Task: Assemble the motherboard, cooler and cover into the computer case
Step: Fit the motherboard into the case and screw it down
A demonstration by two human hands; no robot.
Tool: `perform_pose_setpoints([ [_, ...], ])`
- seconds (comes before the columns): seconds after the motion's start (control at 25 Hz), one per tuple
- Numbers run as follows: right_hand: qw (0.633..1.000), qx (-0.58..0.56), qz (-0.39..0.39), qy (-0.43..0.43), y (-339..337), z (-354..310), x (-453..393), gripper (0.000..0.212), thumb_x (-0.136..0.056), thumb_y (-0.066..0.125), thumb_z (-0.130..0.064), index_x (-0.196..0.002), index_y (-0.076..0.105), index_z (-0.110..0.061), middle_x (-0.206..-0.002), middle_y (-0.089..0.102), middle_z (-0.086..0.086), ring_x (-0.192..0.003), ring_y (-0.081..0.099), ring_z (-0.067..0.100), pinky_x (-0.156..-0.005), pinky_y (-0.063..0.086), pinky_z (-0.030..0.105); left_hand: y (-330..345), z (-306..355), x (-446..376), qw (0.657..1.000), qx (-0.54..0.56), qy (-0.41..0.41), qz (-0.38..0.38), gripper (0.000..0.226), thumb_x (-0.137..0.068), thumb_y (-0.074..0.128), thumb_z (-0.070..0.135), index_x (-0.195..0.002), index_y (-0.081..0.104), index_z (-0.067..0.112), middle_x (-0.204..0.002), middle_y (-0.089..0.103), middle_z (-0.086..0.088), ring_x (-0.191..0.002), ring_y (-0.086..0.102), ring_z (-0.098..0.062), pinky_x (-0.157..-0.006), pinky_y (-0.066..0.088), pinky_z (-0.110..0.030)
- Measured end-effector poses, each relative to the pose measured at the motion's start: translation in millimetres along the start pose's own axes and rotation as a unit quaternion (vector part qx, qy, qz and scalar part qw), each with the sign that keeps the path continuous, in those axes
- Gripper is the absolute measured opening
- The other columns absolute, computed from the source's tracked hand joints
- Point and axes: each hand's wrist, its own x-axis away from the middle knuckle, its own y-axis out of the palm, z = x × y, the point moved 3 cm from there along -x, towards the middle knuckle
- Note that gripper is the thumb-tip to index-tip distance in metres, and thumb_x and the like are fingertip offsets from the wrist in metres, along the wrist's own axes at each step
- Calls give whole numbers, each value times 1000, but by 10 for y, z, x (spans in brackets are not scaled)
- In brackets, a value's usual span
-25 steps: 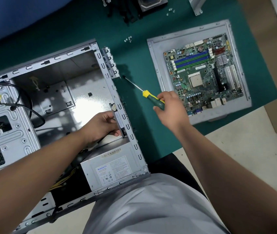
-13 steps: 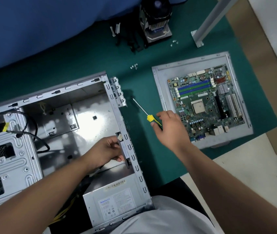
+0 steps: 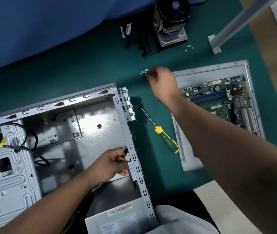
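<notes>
Your left hand (image 3: pixel 112 163) is inside the case (image 3: pixel 90 125), fingers and thumb pinching a dark plate (image 3: pixel 131 168) against the inside of the rear wall, just above the PSU (image 3: pixel 117 215). Your right hand (image 3: pixel 163 81) is out over the mat (image 3: pixel 83 68), fingers curled down at the small pile of screws (image 3: pixel 143 72); blurred, so can't tell whether it holds one. Screwdriver (image 3: pixel 165 138) lies loose on the mat between case and cover (image 3: pixel 181 159), tip toward the case. Motherboard (image 3: pixel 218 100) sits on the cover, right of the case, partly hidden by your forearm. Cooler (image 3: pixel 171 22) stands at the far edge of the mat, more screws (image 3: pixel 189 47) beside it.
</notes>
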Motion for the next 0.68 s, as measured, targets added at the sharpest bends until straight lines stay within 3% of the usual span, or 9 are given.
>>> perform_pose_setpoints([
  [0.08, 1000, -15, 13, 19, 26, -8, -84, 21, -97, 57, -17, -113, 71, -16, -114, 69, 10, -105, 63, 29, -94, 47, 37, -4, 1, 0, 1000, 14, 6, -3, 26, -73, 74, 3, -83, 80, 27, -87, 75, -10, -85, 70, -32, -86, 53, -65],
  [0.32, 1000, -12, 27, 8, 48, -20, -80, 23, -95, 54, -13, -108, 72, -20, -112, 64, 12, -96, 63, 34, -86, 51, 41, 13, 8, -11, 999, 32, 5, -6, 35, -67, 73, -1, -84, 80, 29, -85, 76, -8, -88, 67, -35, -87, 52, -67],
  [0.48, 999, 35, 4, 0, 42, -26, -112, 22, -93, 52, -15, -106, 67, -25, -114, 61, 8, -95, 62, 35, -83, 54, 41, 25, 20, 4, 999, 32, 9, -7, 34, -69, 74, 0, -84, 80, 29, -85, 75, -7, -88, 67, -34, -87, 51, -68],
  [0.68, 994, 108, -15, -13, 79, -74, -158, 22, -94, 48, -13, -110, 62, -16, -119, 56, 14, -95, 62, 42, -82, 53, 42, 28, 44, 11, 999, 33, 16, -7, 32, -69, 73, 0, -82, 80, 29, -83, 75, -7, -88, 65, -35, -86, 50, -70],
])
